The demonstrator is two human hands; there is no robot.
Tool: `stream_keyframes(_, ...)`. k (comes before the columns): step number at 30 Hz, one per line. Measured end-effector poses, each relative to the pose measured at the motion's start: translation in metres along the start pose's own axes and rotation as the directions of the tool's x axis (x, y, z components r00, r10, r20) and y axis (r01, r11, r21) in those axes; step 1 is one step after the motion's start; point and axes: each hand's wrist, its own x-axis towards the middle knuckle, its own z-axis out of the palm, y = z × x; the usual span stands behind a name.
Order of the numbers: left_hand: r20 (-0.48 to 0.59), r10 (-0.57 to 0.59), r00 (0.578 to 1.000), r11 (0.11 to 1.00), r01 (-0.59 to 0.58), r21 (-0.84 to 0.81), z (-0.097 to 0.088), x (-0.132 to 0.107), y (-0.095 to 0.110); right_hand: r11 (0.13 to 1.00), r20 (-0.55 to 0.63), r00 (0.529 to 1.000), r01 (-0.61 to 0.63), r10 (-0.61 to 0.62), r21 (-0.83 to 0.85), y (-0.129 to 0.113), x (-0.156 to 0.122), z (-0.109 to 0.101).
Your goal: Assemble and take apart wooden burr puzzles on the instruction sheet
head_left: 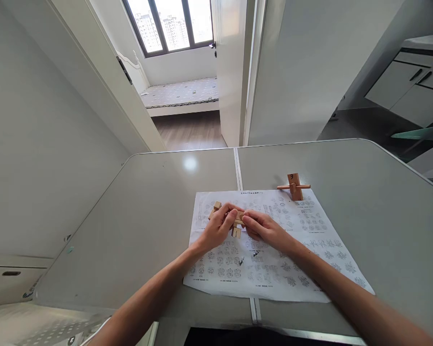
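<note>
On the table (pixel 159 211), a wooden cross (pixel 295 187) sits beyond hands (pixel 217 230) (pixel 264 227) partly hiding blocks (pixel 236 233).

"Where's the printed sheet (pixel 270 283)?"
"Flat on the worktop (pixel 147 216)."
"And the blocks (pixel 236 233)?"
"Over the sheet's left half, between the left hand (pixel 218 229) and right hand (pixel 265 227)."
"The other block assembly (pixel 295 188)?"
"Beyond the right hand, by the sheet's far right corner."
"Past the worktop?"
"A bed (pixel 182 93) under a window (pixel 178 24), the door (pixel 233 72) to their right."
</note>
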Motion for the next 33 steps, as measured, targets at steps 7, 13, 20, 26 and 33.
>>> stream_keyframes(7,-0.006,-0.014,1.000,1.000,0.015,0.016,0.0003,0.0010,-0.0009,0.998,-0.028,1.000,-0.004,0.002,-0.056,-0.0024,0.0002,0.0026)
stream_keyframes(13,-0.028,0.022,0.999,0.996,-0.020,0.083,0.0007,0.0018,-0.0001,0.989,-0.041,0.999,0.008,-0.014,-0.147,-0.0030,0.0007,0.0034)
stream_keyframes(20,-0.033,0.034,0.999,0.997,-0.032,0.077,0.0027,0.0003,-0.0007,0.990,-0.015,1.000,0.000,-0.003,-0.141,-0.0022,0.0015,0.0014)
stream_keyframes(26,-0.029,0.042,0.999,0.998,-0.040,0.058,0.0027,0.0010,0.0000,0.991,0.002,1.000,0.020,-0.020,-0.131,-0.0021,0.0017,0.0008)
stream_keyframes(33,-0.018,0.045,0.999,0.998,-0.044,0.048,0.0018,0.0011,0.0014,0.967,-0.055,0.995,0.073,-0.089,-0.245,0.0010,0.0012,0.0038)
